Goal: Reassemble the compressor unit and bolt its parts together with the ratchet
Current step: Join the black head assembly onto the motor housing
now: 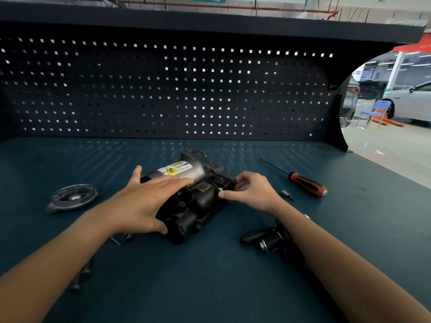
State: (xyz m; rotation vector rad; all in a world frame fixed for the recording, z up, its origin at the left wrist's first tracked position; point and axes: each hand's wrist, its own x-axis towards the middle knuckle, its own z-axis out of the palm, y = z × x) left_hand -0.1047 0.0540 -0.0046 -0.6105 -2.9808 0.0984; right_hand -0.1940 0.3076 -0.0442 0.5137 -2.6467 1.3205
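A dark pegboard with square holes backs the teal-topped workbench under a dark overhead shelf, while at the right a bright hall shows a glossy pale floor, a blue chair and a white car.

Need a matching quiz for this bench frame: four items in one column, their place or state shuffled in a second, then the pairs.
Column 1
1. screwdriver
2. round metal cover
3. left hand
4. right hand

Column 2
A. pinches a small pale part at the right side of the compressor
B. lies on the bench, left of the compressor
C. lies on the bench, right of the compressor
D. rests flat on top of the compressor

Pairs: 1-C, 2-B, 3-D, 4-A
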